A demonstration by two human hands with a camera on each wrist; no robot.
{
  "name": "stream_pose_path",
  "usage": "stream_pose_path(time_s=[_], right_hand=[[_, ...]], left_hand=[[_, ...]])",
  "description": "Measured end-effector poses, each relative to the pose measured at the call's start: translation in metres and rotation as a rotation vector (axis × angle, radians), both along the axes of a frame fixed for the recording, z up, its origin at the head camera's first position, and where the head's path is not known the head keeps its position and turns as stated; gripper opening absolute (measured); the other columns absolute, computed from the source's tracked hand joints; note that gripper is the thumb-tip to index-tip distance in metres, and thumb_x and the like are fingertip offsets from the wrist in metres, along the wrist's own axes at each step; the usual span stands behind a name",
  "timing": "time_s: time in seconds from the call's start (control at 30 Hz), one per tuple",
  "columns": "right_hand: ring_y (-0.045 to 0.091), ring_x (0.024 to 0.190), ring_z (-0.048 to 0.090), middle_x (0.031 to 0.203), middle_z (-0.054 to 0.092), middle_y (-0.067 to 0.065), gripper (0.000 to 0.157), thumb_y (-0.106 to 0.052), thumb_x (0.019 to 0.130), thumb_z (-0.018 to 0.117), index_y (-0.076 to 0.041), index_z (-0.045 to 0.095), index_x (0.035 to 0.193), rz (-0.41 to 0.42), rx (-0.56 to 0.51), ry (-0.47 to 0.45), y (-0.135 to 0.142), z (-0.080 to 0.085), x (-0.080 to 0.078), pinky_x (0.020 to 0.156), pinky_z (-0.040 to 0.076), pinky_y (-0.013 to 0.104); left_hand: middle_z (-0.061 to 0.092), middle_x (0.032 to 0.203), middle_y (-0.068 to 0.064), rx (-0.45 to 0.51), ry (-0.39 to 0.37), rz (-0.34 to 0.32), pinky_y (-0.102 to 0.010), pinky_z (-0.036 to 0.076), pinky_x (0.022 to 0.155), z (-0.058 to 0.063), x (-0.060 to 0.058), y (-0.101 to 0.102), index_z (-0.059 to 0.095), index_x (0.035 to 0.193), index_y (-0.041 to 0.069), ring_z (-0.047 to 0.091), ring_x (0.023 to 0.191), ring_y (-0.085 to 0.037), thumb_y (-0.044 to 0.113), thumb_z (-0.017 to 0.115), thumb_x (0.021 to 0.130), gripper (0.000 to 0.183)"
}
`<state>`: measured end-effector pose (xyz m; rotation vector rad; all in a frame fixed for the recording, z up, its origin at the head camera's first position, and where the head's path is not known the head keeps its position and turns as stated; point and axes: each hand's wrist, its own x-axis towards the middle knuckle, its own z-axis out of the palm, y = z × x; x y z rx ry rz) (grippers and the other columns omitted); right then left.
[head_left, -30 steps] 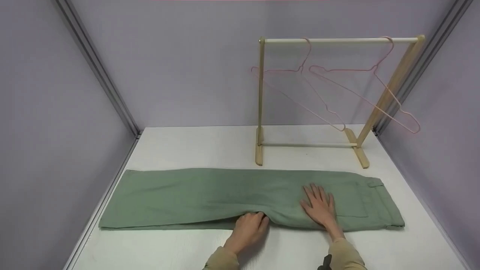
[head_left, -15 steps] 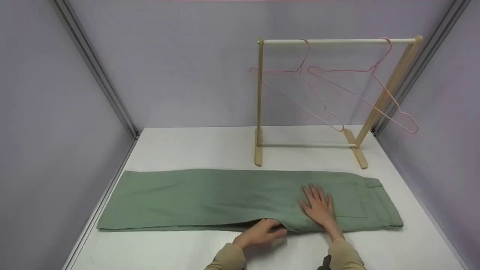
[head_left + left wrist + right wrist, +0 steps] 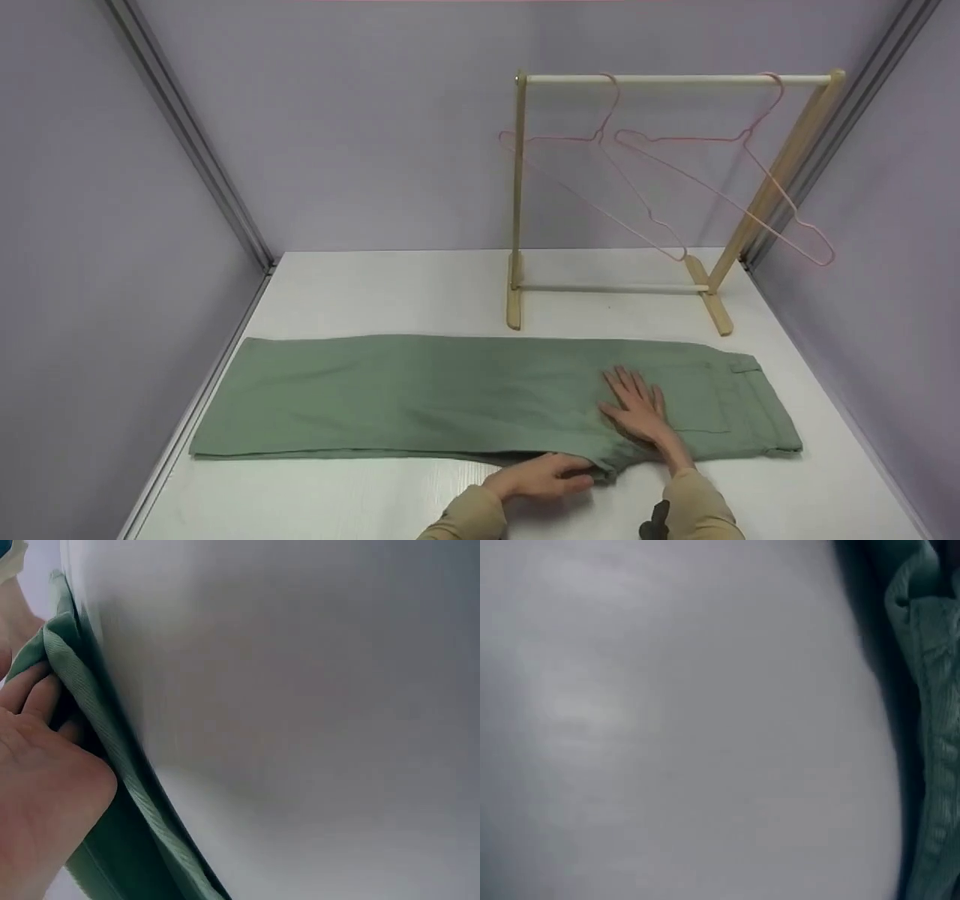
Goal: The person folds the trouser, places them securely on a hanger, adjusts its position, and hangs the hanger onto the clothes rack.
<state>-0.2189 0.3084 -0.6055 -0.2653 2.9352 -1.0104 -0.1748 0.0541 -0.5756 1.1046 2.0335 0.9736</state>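
Observation:
A pair of green trousers [image 3: 420,397], folded lengthwise, lies flat across the white table, waistband [image 3: 765,405] to the right and leg hems to the left. My left hand [image 3: 544,476] is at the near edge by the crotch, its fingers reaching in between the cloth layers. In the left wrist view these fingers [image 3: 37,694] are partly hidden by the seam edge [image 3: 112,727]. There the cloth bulges toward me in a small point. My right hand [image 3: 637,412] rests flat on the upper layer near the pocket, fingers spread. The right wrist view catches only the trousers' edge [image 3: 934,727].
Behind the trousers at the right stands a wooden rack [image 3: 517,210] with a white top bar. Two pink hangers, a left one [image 3: 592,206] and a right one [image 3: 720,196], hang from it. Grey-lilac panels [image 3: 375,135] enclose the white table [image 3: 375,292] at the back and sides.
My left hand has slid right along the near edge, from mid-leg to the crotch. The lifted leg edge has settled flatter and the crotch now juts toward me. The right hand stays put.

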Motion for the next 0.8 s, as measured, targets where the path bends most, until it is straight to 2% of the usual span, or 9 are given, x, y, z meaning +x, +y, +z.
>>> stream_pose_path(time_s=[0.1,0.27,0.47,0.67,0.8], right_hand=[[0.052,0.152,0.006,0.165,0.018,0.028,0.069,-0.039,0.100,0.057,-0.004,0.033,0.155,0.008,-0.017,-0.030,0.000,0.004,0.001,0.118,-0.011,0.068],[0.053,0.152,0.005,0.164,0.018,0.029,0.066,-0.029,0.099,0.060,-0.002,0.035,0.154,0.001,0.011,-0.076,-0.004,0.018,0.003,0.118,-0.009,0.069],[0.051,0.154,-0.002,0.167,0.012,0.026,0.064,-0.027,0.102,0.056,-0.003,0.032,0.156,0.031,-0.024,-0.162,0.001,0.027,0.002,0.118,-0.013,0.068],[0.049,0.154,-0.006,0.168,0.008,0.025,0.062,-0.028,0.104,0.054,-0.003,0.032,0.156,0.050,-0.076,-0.205,0.006,0.028,0.001,0.118,-0.017,0.067],[0.049,0.154,-0.006,0.168,0.007,0.025,0.063,-0.028,0.103,0.055,-0.004,0.031,0.156,0.053,-0.074,-0.206,0.006,0.027,0.002,0.118,-0.017,0.067]], left_hand=[[0.047,0.157,-0.008,-0.005,-0.048,-0.018,-0.024,0.038,0.117,-0.001,0.004,0.004,0.042,0.153,0.007,0.044,0.145,-0.013,0.032,0.043,0.108,0.052],[0.035,0.163,-0.005,0.015,-0.122,-0.033,-0.024,0.031,0.122,0.000,0.010,0.009,0.029,0.156,0.010,0.033,0.151,-0.011,0.032,0.044,0.107,0.055],[0.037,0.163,0.000,-0.003,-0.140,-0.020,-0.027,0.029,0.123,0.001,0.014,0.013,0.036,0.137,0.014,0.032,0.151,-0.009,0.031,0.048,0.106,0.038],[0.039,0.161,-0.006,0.064,-0.205,-0.044,-0.022,0.032,0.120,-0.001,0.013,0.011,0.037,0.139,0.010,0.034,0.150,-0.008,0.020,0.051,0.104,0.039],[0.041,0.160,-0.008,0.060,-0.211,-0.073,-0.021,0.032,0.120,0.000,0.013,0.008,0.036,0.145,0.008,0.035,0.150,-0.010,0.018,0.050,0.104,0.044]])
